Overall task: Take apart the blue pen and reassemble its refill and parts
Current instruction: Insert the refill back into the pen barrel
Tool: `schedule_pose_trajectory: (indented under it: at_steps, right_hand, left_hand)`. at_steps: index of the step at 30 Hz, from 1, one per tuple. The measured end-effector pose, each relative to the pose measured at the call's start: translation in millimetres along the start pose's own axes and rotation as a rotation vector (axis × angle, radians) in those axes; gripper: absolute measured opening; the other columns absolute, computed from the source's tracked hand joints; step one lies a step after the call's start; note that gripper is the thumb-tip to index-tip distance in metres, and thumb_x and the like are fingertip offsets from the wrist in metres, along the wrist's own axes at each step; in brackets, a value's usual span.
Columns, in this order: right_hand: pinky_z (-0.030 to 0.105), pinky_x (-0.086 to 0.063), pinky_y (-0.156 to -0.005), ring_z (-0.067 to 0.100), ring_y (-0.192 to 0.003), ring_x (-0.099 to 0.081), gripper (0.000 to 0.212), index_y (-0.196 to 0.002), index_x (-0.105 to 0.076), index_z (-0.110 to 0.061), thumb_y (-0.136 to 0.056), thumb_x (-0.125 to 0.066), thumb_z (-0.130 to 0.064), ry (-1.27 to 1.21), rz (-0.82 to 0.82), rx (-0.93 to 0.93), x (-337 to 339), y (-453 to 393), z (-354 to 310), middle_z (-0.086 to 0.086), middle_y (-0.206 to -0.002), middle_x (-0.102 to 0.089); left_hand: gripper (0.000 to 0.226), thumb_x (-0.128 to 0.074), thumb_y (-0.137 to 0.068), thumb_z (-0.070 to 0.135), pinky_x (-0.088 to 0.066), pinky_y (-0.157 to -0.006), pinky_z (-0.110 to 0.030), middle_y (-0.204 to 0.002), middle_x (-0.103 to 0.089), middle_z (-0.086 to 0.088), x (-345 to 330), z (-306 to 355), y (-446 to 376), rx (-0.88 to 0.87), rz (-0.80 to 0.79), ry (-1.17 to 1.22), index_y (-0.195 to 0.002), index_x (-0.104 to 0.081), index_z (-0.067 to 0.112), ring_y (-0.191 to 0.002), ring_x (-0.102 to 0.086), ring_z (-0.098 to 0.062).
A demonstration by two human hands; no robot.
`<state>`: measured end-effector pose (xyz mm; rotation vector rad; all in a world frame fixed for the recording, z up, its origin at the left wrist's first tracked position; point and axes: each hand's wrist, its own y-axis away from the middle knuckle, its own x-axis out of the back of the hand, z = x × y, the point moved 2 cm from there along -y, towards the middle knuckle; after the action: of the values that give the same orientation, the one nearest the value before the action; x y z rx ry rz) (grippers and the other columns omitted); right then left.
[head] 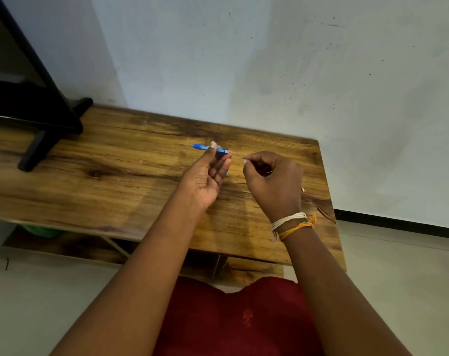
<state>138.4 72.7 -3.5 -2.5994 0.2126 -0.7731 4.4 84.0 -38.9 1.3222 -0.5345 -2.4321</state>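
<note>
My left hand (208, 176) holds the blue pen barrel (210, 148) between thumb and fingers, above the wooden table (103, 176). The barrel lies roughly level, its open end pointing right. A thin refill (235, 155) runs from that open end to my right hand (272, 181), which pinches it with thumb and forefinger. The rest of the refill is hidden inside my right fist. A bit of blue (226, 174) shows under my left fingers; what it is I cannot tell.
A small white piece (302, 189) lies on the table near its right edge. A black stand (46, 119) occupies the table's left end. The wall runs close behind the table. Pale floor lies on both sides.
</note>
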Motion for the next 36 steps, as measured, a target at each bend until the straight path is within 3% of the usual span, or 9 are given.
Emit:
schedule_pose_trajectory:
  at_steps: [10, 15, 21, 27, 32, 36]
  right_hand:
    - [0.007, -0.047, -0.061, 0.004, -0.068, -0.065, 0.013, -0.090, -0.076, -0.014, -0.082, -0.067, -0.016, 0.051, 0.003, 0.033, -5, 0, 1, -0.003, -0.080, -0.073]
    - [0.005, -0.044, -0.060, -0.001, -0.072, -0.063, 0.015, -0.097, -0.075, -0.018, -0.083, -0.071, -0.019, 0.028, -0.028, 0.039, -7, 0, 2, -0.009, -0.086, -0.070]
    - [0.007, -0.047, -0.060, -0.001, -0.071, -0.061, 0.036, -0.113, -0.068, -0.020, -0.078, -0.076, -0.019, -0.001, -0.048, 0.007, -4, -3, 8, -0.010, -0.087, -0.067]
    - [0.006, -0.045, -0.059, -0.003, -0.070, -0.060, 0.029, -0.109, -0.069, -0.018, -0.080, -0.073, -0.016, 0.029, -0.041, -0.010, 2, -5, 14, -0.012, -0.084, -0.065]
    - [0.009, -0.043, -0.062, 0.001, -0.069, -0.060, 0.019, -0.102, -0.072, -0.014, -0.083, -0.068, -0.012, 0.152, -0.010, -0.148, 18, -10, 34, -0.002, -0.087, -0.072]
    - [0.017, -0.046, -0.070, 0.015, -0.082, -0.064, 0.021, -0.101, -0.073, -0.013, -0.086, -0.060, -0.009, 0.269, 0.045, -0.367, 36, -8, 59, 0.005, -0.095, -0.073]
  left_hand:
    - [0.015, -0.067, -0.086, 0.017, -0.060, -0.060, -0.024, -0.078, -0.073, -0.013, 1, -1, 2, 0.016, -0.056, -0.163, -0.093, -0.063, 0.004, -0.070, -0.073, -0.016]
    - [0.013, -0.067, -0.086, 0.016, -0.060, -0.060, -0.023, -0.070, -0.073, -0.010, -2, -6, 7, 0.082, -0.067, -0.117, -0.085, -0.064, 0.004, -0.063, -0.072, -0.013]
    - [0.015, -0.066, -0.086, 0.015, -0.059, -0.056, -0.022, -0.071, -0.074, -0.013, -5, -7, 8, 0.099, -0.058, -0.050, -0.089, -0.063, 0.000, -0.065, -0.073, -0.014]
    - [0.014, -0.068, -0.085, 0.015, -0.059, -0.057, -0.022, -0.073, -0.075, -0.011, -8, -7, 10, 0.125, -0.064, -0.047, -0.089, -0.064, 0.001, -0.069, -0.074, -0.014]
    - [0.018, -0.070, -0.082, 0.016, -0.058, -0.053, -0.022, -0.073, -0.075, -0.011, -11, -11, 12, 0.183, -0.081, -0.063, -0.091, -0.065, 0.001, -0.068, -0.073, -0.013]
    - [0.016, -0.069, -0.083, 0.017, -0.059, -0.054, -0.022, -0.071, -0.074, -0.011, -18, -22, 16, 0.247, -0.126, -0.145, -0.086, -0.067, 0.001, -0.063, -0.072, -0.012]
